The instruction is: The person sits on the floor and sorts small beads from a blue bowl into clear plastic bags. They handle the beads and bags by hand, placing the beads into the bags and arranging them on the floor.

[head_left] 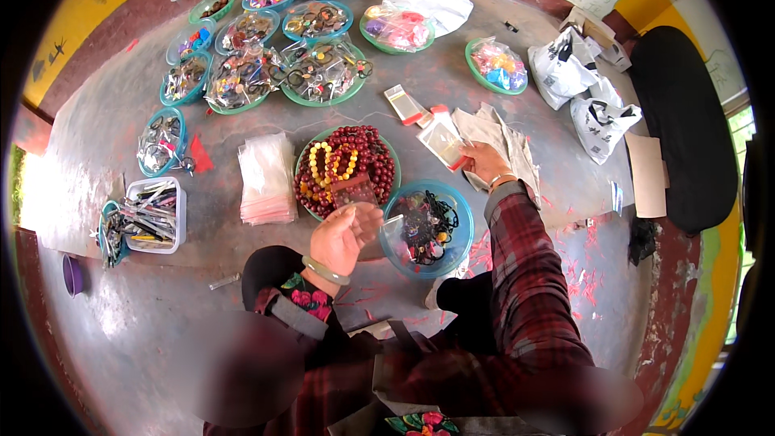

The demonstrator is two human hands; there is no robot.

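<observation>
My left hand (337, 241), with a bangle on its wrist, is closed on a small clear plastic bag (353, 191). The bag hangs over the front of a green bowl of dark red bead strings (367, 153), where a yellow string (321, 163) lies on top. Farther right, my right hand (486, 163) pinches the edge of a pack of small clear bags (442, 137) with a red edge. Beside that pack lies another small pack (403, 103). A beige cloth (504, 139) is partly under my right hand. Close to my left fingers stands a blue bowl of black cords (428, 230).
A stack of clear bags (266, 179) lies left of the beads. Farther left is a plastic box of pens (155, 214). Several bowls of bagged trinkets (323, 73) fill the far left. White carrier bags (561, 69) and a dark oval board (686, 129) stand at right.
</observation>
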